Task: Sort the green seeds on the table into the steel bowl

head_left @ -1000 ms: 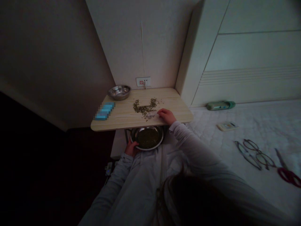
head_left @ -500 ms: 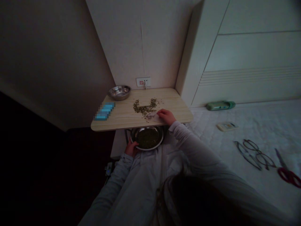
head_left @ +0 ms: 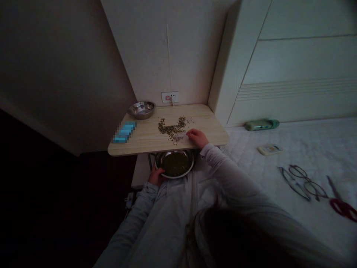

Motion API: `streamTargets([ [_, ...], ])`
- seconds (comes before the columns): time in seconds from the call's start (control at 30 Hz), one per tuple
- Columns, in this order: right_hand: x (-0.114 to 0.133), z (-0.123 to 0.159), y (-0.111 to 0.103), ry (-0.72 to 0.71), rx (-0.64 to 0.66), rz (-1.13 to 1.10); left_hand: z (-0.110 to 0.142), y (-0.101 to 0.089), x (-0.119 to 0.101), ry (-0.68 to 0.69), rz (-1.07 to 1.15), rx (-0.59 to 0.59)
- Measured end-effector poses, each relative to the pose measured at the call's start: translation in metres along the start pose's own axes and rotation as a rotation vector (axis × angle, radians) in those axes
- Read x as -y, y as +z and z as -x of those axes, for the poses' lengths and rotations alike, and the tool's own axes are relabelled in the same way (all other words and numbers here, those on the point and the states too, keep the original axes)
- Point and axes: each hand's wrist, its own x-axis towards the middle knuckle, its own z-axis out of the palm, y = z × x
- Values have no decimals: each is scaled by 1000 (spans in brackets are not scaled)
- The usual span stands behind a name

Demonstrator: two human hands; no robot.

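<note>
My left hand (head_left: 156,176) grips the rim of a shiny metal bowl (head_left: 192,167), held at my lap under the table's front edge. Small dark-green grains, like mung beans (head_left: 174,164), cover the bowl's bottom. Over the wooden tabletop (head_left: 134,148), my right hand (head_left: 197,138) has its fingers pinched together around a thin, pale, see-through piece (head_left: 183,137), perhaps plastic; its exact kind is unclear. More green beans (head_left: 170,129) lie scattered on the wood, just left of and beyond that hand, with some paler bits among them.
A second metal bowl (head_left: 141,110) stands at the table's back left, with a blurred blue phone-like object (head_left: 124,132) before it. A wall socket (head_left: 170,97) sits behind. On the white bed to the right lie a green bottle (head_left: 261,125), a remote (head_left: 270,149), glasses (head_left: 302,182) and scissors (head_left: 342,206).
</note>
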Motion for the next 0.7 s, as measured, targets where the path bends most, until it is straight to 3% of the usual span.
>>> streamTargets([
  [0.7, 0, 0, 0, -2, -15, 51, 1, 1, -1, 1, -11, -35],
])
